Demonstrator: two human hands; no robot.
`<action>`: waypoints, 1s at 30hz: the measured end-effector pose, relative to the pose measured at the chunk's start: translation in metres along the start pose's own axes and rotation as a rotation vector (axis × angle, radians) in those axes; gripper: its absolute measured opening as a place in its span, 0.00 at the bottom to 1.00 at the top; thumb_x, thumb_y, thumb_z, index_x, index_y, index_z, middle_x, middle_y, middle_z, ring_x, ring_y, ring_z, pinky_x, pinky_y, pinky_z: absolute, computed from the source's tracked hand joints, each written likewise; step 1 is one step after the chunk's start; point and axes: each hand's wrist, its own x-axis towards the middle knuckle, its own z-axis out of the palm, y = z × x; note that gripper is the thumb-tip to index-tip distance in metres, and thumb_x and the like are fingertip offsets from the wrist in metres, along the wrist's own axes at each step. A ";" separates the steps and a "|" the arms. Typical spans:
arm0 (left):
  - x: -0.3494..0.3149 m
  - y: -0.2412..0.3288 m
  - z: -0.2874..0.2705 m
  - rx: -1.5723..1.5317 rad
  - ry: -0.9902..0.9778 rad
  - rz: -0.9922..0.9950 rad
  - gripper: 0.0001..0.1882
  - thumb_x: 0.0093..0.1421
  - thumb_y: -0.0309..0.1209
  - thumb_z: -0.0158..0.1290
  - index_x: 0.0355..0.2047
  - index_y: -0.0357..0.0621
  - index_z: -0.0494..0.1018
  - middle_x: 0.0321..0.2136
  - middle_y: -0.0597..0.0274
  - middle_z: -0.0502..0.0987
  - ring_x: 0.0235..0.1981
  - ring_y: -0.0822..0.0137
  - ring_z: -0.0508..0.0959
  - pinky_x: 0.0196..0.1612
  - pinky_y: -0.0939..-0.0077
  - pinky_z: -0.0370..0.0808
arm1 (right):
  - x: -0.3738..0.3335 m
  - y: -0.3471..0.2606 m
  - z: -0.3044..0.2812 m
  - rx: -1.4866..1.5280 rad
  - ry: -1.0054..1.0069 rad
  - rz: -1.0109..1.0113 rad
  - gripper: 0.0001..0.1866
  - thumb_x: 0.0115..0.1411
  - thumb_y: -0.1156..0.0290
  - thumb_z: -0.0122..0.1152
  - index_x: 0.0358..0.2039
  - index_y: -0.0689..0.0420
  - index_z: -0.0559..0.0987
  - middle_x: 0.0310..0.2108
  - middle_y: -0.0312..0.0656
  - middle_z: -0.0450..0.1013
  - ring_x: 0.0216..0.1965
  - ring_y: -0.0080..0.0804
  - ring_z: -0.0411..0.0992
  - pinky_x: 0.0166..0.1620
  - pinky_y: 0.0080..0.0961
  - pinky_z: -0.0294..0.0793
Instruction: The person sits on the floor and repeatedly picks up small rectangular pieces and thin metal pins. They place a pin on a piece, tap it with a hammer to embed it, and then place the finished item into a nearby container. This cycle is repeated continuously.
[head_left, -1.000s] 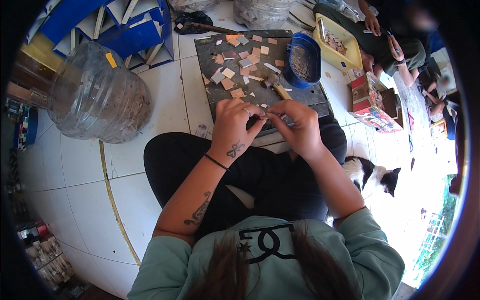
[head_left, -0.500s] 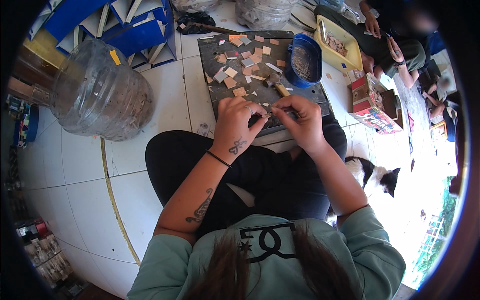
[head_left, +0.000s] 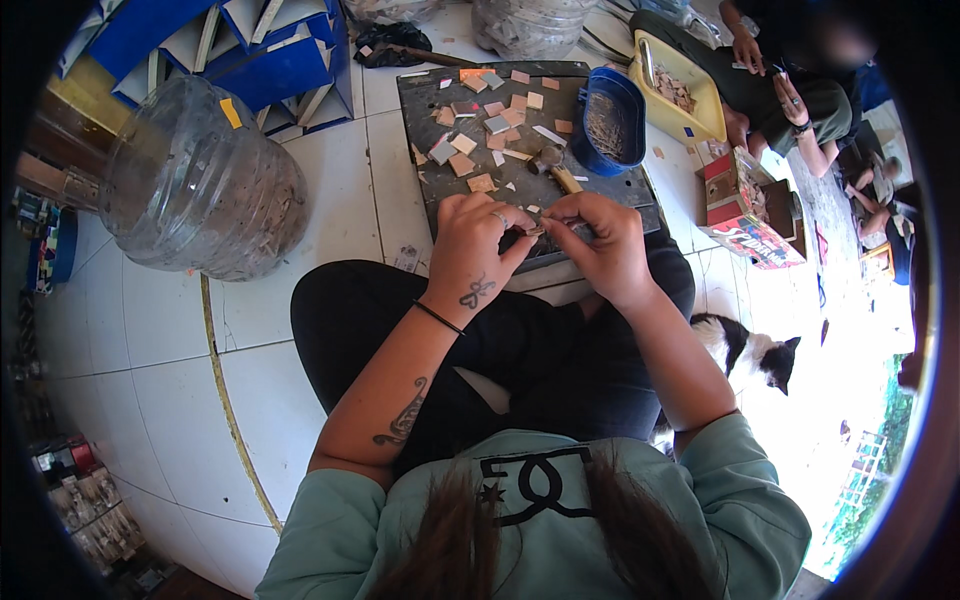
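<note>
Over the near edge of a dark low board [head_left: 425, 105], both my hands are drawn together in a pinch. My left hand [head_left: 468, 240] has its thumb and fingers closed on a small flat chip [head_left: 537, 229], pale where it shows and mostly covered by fingertips. My right hand [head_left: 610, 240] pinches at the same chip from the other side. A hammer [head_left: 565, 180] lies just beyond my fingers, its head pointing away. Several small square tile-like pieces [head_left: 461, 164], tan, pink and grey, are scattered across the board.
At the board's right stands a blue tub [head_left: 590, 148] of thin slivers, then a yellow basin [head_left: 708, 115] and a red box [head_left: 735, 222] of scraps. A large clear plastic jar [head_left: 200, 190] is on my left. A black-and-white cat [head_left: 745, 350] lies by my right knee. Another person's hands [head_left: 790, 100] work at far right.
My hands stay in almost the same place, still pinching the chip together. The view has shifted very slightly; the board and pieces lie as before.
</note>
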 end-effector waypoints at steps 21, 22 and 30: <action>0.006 0.004 0.003 -0.082 0.004 -0.010 0.04 0.53 0.26 0.61 0.26 0.41 0.77 0.25 0.59 0.76 0.31 0.57 0.76 0.40 0.66 0.69 | 0.008 -0.003 -0.003 -0.037 -0.036 -0.046 0.08 0.50 0.77 0.67 0.32 0.61 0.79 0.31 0.46 0.75 0.36 0.45 0.75 0.41 0.34 0.74; 0.006 0.004 0.005 -0.100 0.014 -0.005 0.04 0.53 0.26 0.60 0.26 0.40 0.76 0.25 0.59 0.76 0.31 0.57 0.76 0.39 0.66 0.70 | 0.006 -0.004 -0.006 -0.130 0.011 -0.077 0.09 0.50 0.76 0.68 0.33 0.60 0.79 0.33 0.46 0.75 0.38 0.46 0.74 0.43 0.35 0.74; 0.001 0.004 0.013 -0.099 0.088 0.083 0.04 0.54 0.23 0.58 0.26 0.39 0.74 0.25 0.57 0.74 0.30 0.54 0.75 0.38 0.62 0.71 | -0.059 0.001 -0.031 -0.699 -0.040 0.271 0.28 0.52 0.78 0.60 0.55 0.56 0.65 0.43 0.50 0.68 0.48 0.50 0.69 0.51 0.41 0.70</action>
